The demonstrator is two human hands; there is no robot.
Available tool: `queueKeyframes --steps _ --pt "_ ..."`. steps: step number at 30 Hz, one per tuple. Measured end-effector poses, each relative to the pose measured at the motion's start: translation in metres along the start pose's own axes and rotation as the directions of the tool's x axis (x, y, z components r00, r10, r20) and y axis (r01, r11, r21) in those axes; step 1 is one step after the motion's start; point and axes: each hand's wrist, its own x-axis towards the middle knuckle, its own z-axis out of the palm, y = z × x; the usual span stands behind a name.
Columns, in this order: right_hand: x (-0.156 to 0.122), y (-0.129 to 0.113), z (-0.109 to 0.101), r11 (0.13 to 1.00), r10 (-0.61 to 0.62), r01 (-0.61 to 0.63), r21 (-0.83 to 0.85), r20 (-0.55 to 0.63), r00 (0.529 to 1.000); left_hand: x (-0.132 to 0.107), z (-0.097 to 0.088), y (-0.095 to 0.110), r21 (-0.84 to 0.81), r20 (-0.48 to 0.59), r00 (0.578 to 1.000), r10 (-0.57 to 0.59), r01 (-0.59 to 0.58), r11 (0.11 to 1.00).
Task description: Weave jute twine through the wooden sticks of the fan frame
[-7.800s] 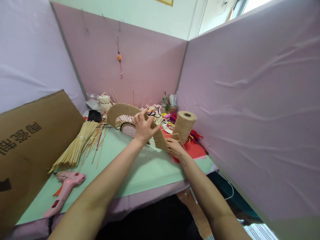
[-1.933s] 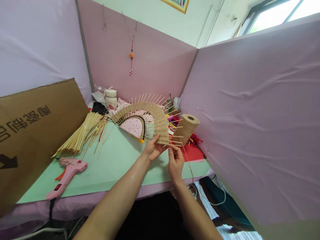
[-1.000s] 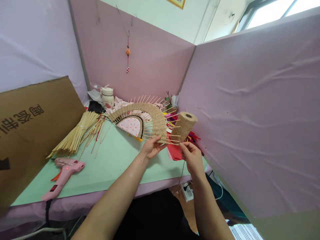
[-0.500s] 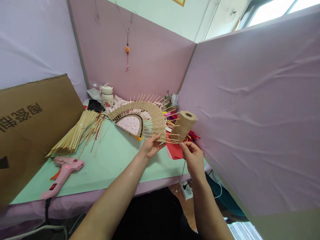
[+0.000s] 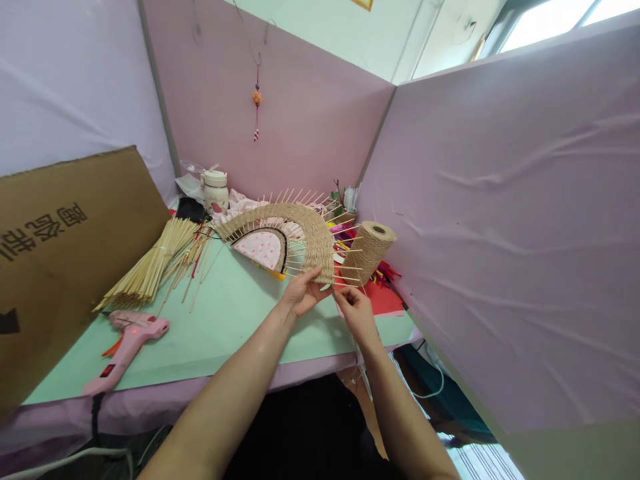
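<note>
A half-round woven fan of tan cord on thin bamboo sticks is tilted over the table, its bare stick ends pointing outward. Its inner panel is pink with dots and has a dark rim. My left hand grips the fan's lower right end, thumb on top and fingers beneath. Close beside it, my right hand pinches the thin tan cord at the lowest sticks; the cord is mostly hidden by the fingers. Behind the stick ends stands a large spool of tan cord, leaning slightly.
On the left lie a bundle of bamboo sticks and a pink glue gun with its light on. A cardboard sheet leans there. A lidded cup stands at the back. Red sheets lie at right, near the pink partition.
My right hand has moved left and slightly down, from beyond the stick tips to the fan's woven edge beside my left hand. The left hand keeps its hold.
</note>
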Motion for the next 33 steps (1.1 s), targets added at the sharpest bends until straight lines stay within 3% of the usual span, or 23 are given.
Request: queueKeyframes --steps 6,13,23,26,30,33 --pt "0.01 -0.002 -0.017 0.997 -0.073 0.071 -0.017 -0.2 0.977 -0.003 0.0 0.0 0.084 0.041 0.991 -0.125 0.121 0.989" --pt "0.017 0.002 -0.023 0.994 -0.087 0.068 -0.082 -0.249 0.965 -0.001 -0.003 -0.001 0.109 0.028 0.966 -0.257 0.253 0.961" --pt "0.016 0.001 -0.027 0.992 -0.077 0.046 -0.117 -0.273 0.959 0.003 -0.008 -0.002 0.125 0.022 0.964 -0.266 0.261 0.957" --pt "0.014 0.002 -0.037 0.992 -0.068 0.042 -0.123 -0.223 0.972 0.004 -0.009 -0.003 0.125 -0.011 0.969 -0.247 0.247 0.961" --pt "0.005 -0.009 -0.059 0.983 -0.042 0.036 -0.181 -0.031 0.999 0.005 -0.008 -0.003 0.132 -0.041 0.972 -0.23 0.233 0.963" --pt "-0.004 -0.024 -0.07 0.945 -0.137 0.141 -0.295 0.033 0.99 0.005 -0.009 -0.003 0.137 -0.042 0.974 -0.221 0.225 0.965"
